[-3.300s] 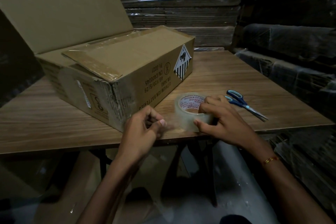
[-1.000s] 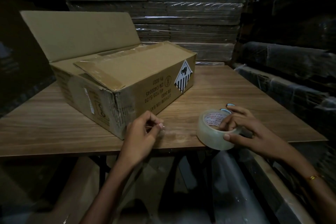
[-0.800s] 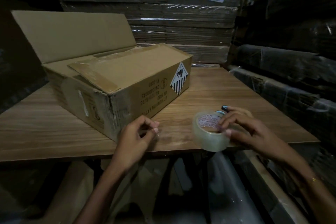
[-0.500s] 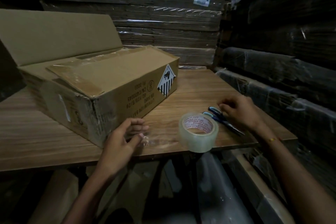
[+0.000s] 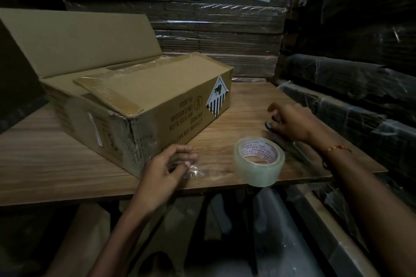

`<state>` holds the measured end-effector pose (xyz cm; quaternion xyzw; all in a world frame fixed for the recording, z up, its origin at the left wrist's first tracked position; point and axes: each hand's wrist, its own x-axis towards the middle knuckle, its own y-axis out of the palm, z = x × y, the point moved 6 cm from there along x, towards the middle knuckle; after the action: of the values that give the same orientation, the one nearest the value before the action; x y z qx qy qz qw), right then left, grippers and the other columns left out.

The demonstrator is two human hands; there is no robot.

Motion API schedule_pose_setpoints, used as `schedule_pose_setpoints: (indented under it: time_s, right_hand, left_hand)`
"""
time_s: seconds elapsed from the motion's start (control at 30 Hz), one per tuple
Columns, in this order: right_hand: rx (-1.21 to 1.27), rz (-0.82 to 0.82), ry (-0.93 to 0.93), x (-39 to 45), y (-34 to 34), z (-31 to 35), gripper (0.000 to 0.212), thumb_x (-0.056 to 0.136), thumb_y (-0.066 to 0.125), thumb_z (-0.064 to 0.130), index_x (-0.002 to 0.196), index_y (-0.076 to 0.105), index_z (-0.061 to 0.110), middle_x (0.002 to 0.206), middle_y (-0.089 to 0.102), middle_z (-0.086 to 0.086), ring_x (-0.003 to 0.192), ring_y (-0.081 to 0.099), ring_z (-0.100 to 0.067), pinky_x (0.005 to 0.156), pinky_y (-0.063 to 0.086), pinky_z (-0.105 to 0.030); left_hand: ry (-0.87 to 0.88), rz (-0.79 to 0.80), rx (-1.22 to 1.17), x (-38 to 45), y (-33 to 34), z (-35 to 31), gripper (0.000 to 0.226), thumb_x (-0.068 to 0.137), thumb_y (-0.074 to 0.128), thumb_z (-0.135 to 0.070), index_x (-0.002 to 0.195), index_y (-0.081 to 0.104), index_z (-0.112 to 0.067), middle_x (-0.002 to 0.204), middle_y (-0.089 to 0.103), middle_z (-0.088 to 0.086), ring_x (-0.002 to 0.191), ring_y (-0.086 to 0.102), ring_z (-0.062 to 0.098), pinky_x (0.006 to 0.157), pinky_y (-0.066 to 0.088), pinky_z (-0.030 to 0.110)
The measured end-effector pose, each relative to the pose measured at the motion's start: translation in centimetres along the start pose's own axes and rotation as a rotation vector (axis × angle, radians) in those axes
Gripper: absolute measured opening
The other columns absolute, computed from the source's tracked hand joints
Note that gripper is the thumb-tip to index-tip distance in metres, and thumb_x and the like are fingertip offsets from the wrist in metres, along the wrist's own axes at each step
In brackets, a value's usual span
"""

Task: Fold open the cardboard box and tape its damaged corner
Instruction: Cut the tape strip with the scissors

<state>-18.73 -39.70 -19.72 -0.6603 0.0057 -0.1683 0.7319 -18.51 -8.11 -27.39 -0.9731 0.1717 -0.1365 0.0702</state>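
The brown cardboard box point(image 5: 157, 101) lies on the wooden table point(image 5: 56, 164) with its back flap standing up and its near corner point(image 5: 132, 119) torn and crumpled. A roll of clear tape point(image 5: 258, 162) rests near the table's front edge. A short strip runs left from it, and my left hand point(image 5: 164, 168) pinches the strip's free end just beside the box's near corner. My right hand point(image 5: 292, 123) is curled over the blue handles of the scissors point(image 5: 269, 125), behind and to the right of the roll. Their blades lie mostly hidden under my wrist.
Plastic-wrapped stacks of flat cardboard point(image 5: 213, 18) rise behind the table. Dark wrapped bundles point(image 5: 349, 96) crowd its right side. Bare wood shows between the box and my right hand. Under the table are legs and plastic sheeting point(image 5: 281, 231).
My right hand let go of the tape roll and moved back and right onto the scissors. The roll now rests on the table. My left hand still holds the tape end.
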Motion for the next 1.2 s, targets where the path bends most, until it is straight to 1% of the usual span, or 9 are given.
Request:
schedule_pose_setpoints:
  time_s: [0.07, 0.17, 0.23, 0.4, 0.5, 0.7, 0.87, 1.1, 1.2]
  right_hand:
    - [0.203, -0.151, -0.078, -0.7, -2.9, 0.5, 0.039, 0.092, 0.068, 0.025, 0.13, 0.057, 0.02, 0.114, 0.068, -0.006, 0.098, 0.064, -0.021, 0.084, 0.054, -0.039]
    - [0.715, -0.265, -0.205, -2.3, -6.5, 1.4, 0.036, 0.095, 0.064, 0.012, 0.13, 0.058, 0.02, 0.113, 0.069, -0.007, 0.096, 0.069, -0.018, 0.077, 0.061, -0.034]
    - [0.989, -0.28, -0.272, -3.6, -8.1, 2.5, 0.033, 0.096, 0.063, 0.011, 0.128, 0.059, 0.018, 0.117, 0.069, -0.01, 0.102, 0.071, -0.021, 0.072, 0.059, -0.026]
    - [1.367, -0.203, -0.391, -5.9, -9.3, 5.8, 0.036, 0.085, 0.068, 0.021, 0.12, 0.061, 0.021, 0.116, 0.066, -0.006, 0.106, 0.071, -0.025, 0.081, 0.059, -0.032]
    - [1.385, -0.187, -0.426, -6.1, -8.9, 7.2, 0.033, 0.088, 0.066, 0.017, 0.12, 0.06, 0.02, 0.114, 0.066, -0.003, 0.105, 0.071, -0.021, 0.082, 0.06, -0.034]
    - [1.327, -0.246, -0.461, -5.6, -7.2, 8.5, 0.03, 0.093, 0.064, 0.009, 0.121, 0.06, 0.019, 0.111, 0.069, -0.002, 0.106, 0.071, -0.026, 0.092, 0.058, -0.051]
    - [1.356, -0.237, -0.465, -5.2, -6.2, 9.3, 0.035, 0.088, 0.068, 0.011, 0.123, 0.06, 0.014, 0.107, 0.07, 0.0, 0.105, 0.07, -0.021, 0.091, 0.059, -0.041]
    - [1.385, -0.216, -0.439, -5.1, -4.4, 9.6, 0.048, 0.081, 0.07, 0.021, 0.126, 0.058, 0.007, 0.106, 0.07, 0.002, 0.103, 0.07, -0.018, 0.088, 0.059, -0.034]
    - [1.372, -0.208, -0.429, -5.1, -4.0, 9.7, 0.049, 0.081, 0.069, 0.021, 0.127, 0.058, 0.006, 0.108, 0.07, 0.001, 0.103, 0.07, -0.018, 0.087, 0.058, -0.031]
  left_hand:
    - [-0.009, 0.007, -0.003, 0.1, 0.0, 0.0, 0.026, 0.091, 0.058, 0.007, 0.109, 0.064, -0.009, 0.105, 0.077, 0.005, 0.105, 0.071, 0.016, 0.09, 0.055, 0.023]
    - [-0.02, 0.019, -0.025, 0.1, -0.1, 0.0, 0.026, 0.091, 0.058, 0.008, 0.11, 0.064, -0.009, 0.106, 0.077, 0.005, 0.106, 0.071, 0.016, 0.087, 0.055, 0.021]
    - [-0.032, 0.029, -0.03, 0.1, 0.0, 0.0, 0.026, 0.091, 0.058, 0.008, 0.111, 0.064, -0.008, 0.106, 0.077, 0.005, 0.107, 0.07, 0.014, 0.087, 0.056, 0.021]
    - [-0.046, 0.029, -0.026, 0.1, -0.1, -0.1, 0.026, 0.091, 0.059, 0.007, 0.11, 0.065, -0.009, 0.105, 0.078, 0.005, 0.108, 0.07, 0.015, 0.095, 0.055, 0.03]
    - [-0.043, 0.023, -0.02, 0.1, -0.2, -0.1, 0.026, 0.09, 0.061, 0.006, 0.11, 0.066, -0.01, 0.105, 0.078, 0.004, 0.107, 0.071, 0.014, 0.099, 0.052, 0.033]
    - [-0.046, 0.054, -0.039, 0.0, -0.2, -0.1, 0.028, 0.091, 0.061, 0.005, 0.115, 0.065, -0.009, 0.11, 0.077, 0.004, 0.11, 0.07, 0.014, 0.101, 0.051, 0.031]
    - [-0.061, 0.078, -0.071, 0.0, -0.4, 0.2, 0.029, 0.091, 0.061, 0.004, 0.115, 0.065, -0.012, 0.112, 0.076, 0.004, 0.112, 0.069, 0.015, 0.1, 0.051, 0.034]
    - [-0.055, 0.082, -0.066, -0.1, -0.4, 0.3, 0.03, 0.09, 0.061, 0.004, 0.116, 0.065, -0.013, 0.112, 0.076, 0.002, 0.111, 0.069, 0.014, 0.094, 0.054, 0.026]
    - [-0.069, 0.067, -0.088, -0.2, -0.4, 0.4, 0.03, 0.09, 0.062, 0.005, 0.115, 0.065, -0.011, 0.113, 0.076, 0.005, 0.112, 0.069, 0.016, 0.099, 0.053, 0.036]
